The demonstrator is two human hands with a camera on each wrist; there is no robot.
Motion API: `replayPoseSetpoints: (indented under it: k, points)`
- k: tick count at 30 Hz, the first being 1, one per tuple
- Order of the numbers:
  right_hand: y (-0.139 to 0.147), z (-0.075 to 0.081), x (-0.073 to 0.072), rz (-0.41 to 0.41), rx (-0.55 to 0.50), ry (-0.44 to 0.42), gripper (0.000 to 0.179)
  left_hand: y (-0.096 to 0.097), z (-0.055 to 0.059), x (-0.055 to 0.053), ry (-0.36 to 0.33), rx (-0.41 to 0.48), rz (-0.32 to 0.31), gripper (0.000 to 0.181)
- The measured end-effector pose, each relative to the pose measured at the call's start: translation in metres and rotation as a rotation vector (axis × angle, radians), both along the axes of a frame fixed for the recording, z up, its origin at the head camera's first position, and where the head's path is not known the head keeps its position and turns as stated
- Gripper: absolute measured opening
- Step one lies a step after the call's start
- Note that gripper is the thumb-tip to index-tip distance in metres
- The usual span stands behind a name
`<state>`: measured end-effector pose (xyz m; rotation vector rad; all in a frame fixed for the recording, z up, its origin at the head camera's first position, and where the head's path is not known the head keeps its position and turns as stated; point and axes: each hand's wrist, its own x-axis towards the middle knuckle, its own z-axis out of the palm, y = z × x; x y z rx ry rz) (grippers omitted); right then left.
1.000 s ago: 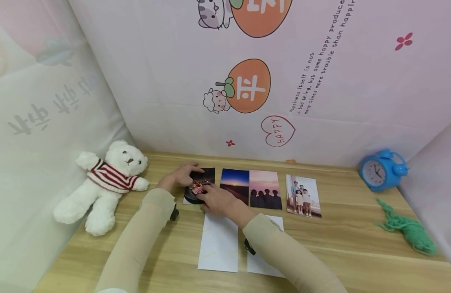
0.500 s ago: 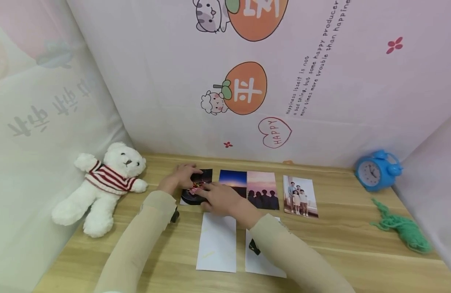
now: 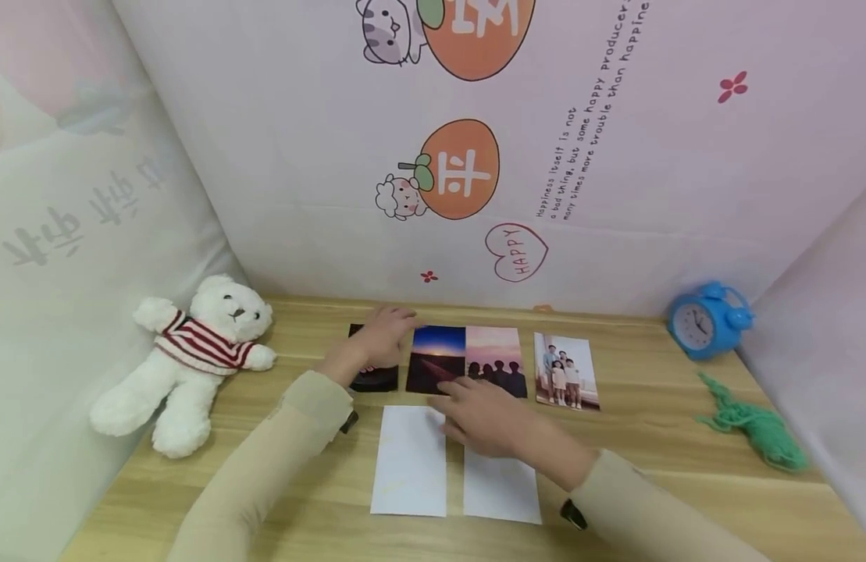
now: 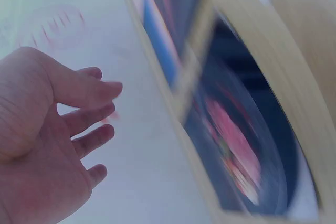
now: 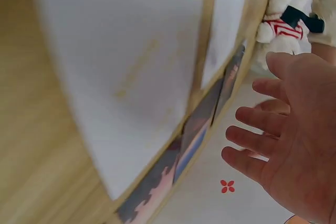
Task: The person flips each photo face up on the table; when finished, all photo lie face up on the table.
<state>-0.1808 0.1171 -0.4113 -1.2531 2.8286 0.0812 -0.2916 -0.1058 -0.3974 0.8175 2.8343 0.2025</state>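
My left hand point(image 3: 379, 339) hovers over the dark photo of food in a pan point(image 3: 375, 382), partly covering it, with its fingers loosely bent and nothing in them. The left wrist view shows that hand point(image 4: 50, 124) apart from the food photo point(image 4: 239, 145). Beside it lie a photo of a road at sunset point(image 3: 436, 355) and, edge to edge with that, one of silhouettes under a pink sky point(image 3: 494, 351). My right hand point(image 3: 492, 417), relaxed and holding nothing, overlaps the lower edges of both photos. Below are two white cards point(image 3: 408, 472), the right one point(image 3: 503, 492) partly hidden.
A family photo point(image 3: 568, 373) lies right of the row. To the left, a white teddy bear point(image 3: 201, 351) leans against the wall. A blue alarm clock point(image 3: 707, 320) and green yarn point(image 3: 759, 437) are at the right. A printed backdrop point(image 3: 320, 156) rises behind the wooden table point(image 3: 650, 453).
Both hands have lifted off the food photo. My right hand has moved right, toward the silhouette photo and over the white cards; my left has shifted slightly right. The head view has turned a little right.
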Motion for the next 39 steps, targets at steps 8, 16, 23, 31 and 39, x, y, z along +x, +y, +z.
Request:
replayPoseSetpoints:
  k: [8,16,23,31,39]
  points:
    - [0.042,-0.013,0.039,0.108,0.042,0.018,0.053,0.053,-0.003,0.044,-0.014,0.051,-0.243,0.061]
    - [0.061,-0.031,0.054,0.068,0.014,-0.014,0.066,0.083,-0.019,0.067,-0.029,-0.069,-0.263,0.056]
    - [0.068,-0.034,0.058,0.056,0.007,-0.048,0.065,0.096,-0.028,0.073,-0.07,-0.143,-0.245,0.059]
    - [0.066,-0.032,0.062,0.048,0.01,-0.07,0.072,0.098,-0.03,0.075,-0.076,-0.17,-0.259,0.063]
    - [0.065,-0.031,0.064,0.038,0.033,-0.083,0.073,0.101,-0.032,0.077,-0.062,-0.19,-0.252,0.057]
